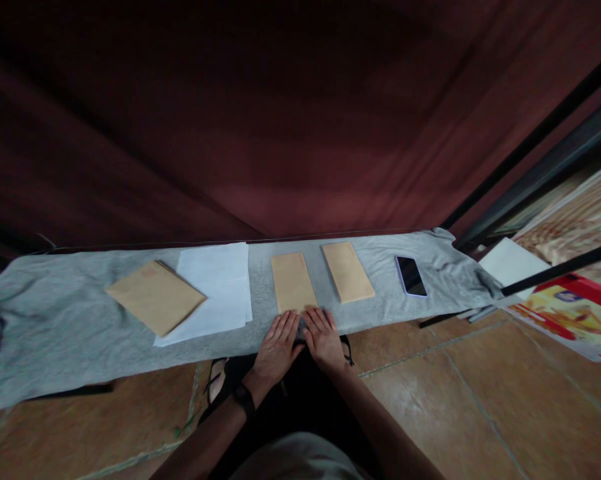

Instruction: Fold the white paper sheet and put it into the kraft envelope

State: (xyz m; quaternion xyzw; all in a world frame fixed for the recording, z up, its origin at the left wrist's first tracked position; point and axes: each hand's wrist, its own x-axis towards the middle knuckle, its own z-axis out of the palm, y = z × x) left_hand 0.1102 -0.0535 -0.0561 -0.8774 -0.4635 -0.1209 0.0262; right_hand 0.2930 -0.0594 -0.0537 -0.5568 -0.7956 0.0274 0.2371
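A brown paper envelope [293, 280] lies lengthwise in front of me on the grey cloth [260, 267]. My left hand [277, 347] rests flat at its near edge, fingers stretched out over the left corner. Beside it, my right hand [324, 339] lies flat on the right corner of that same edge, fingers extended. Neither hand grips anything. To the right is another brown envelope [349, 271], apart from both hands. On the left, a stack of brown envelopes [155, 293] overlaps some white paper sheets [217, 280].
A phone [411, 276] with a dark screen lies at the cloth's right. Behind the narrow covered surface hangs a dark red curtain [290, 147]. Black metal bars [535, 157] and a red-yellow printed box [575, 313] stand at right. Tiled floor [420, 400] shows below.
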